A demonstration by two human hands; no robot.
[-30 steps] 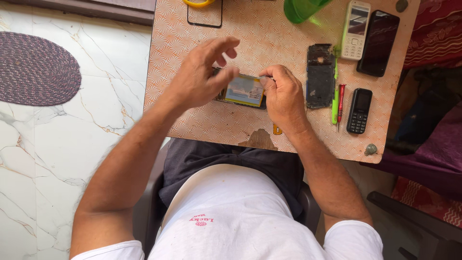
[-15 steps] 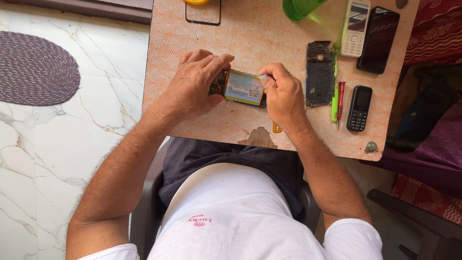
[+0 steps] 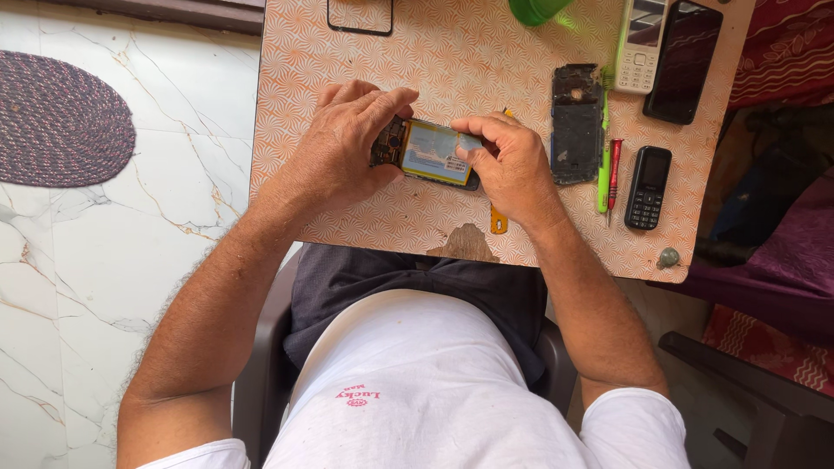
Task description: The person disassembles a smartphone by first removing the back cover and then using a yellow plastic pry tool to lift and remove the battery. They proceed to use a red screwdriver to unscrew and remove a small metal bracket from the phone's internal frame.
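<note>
Left hand (image 3: 343, 143) & right hand (image 3: 512, 165) both gripping opened phone (image 3: 427, 153) at frame ctr, over bench (image 3: 486, 52) — black back cover (image 3: 575, 123) just right.

battery label (image 3: 432, 151): yellow-edged pale blue rectangle, between both hands | black phone screen (image 3: 682, 59): dark glossy rectangle, far right of hands | white keypad phone screen (image 3: 643, 17): small, pale, beside it | small black phone screen (image 3: 653, 166): dark, right of hands

Glossy patterned laminate table (image 3: 417, 52), polished marble floor (image 3: 104, 260) (veined), braided cloth rug (image 3: 61, 117)
</note>
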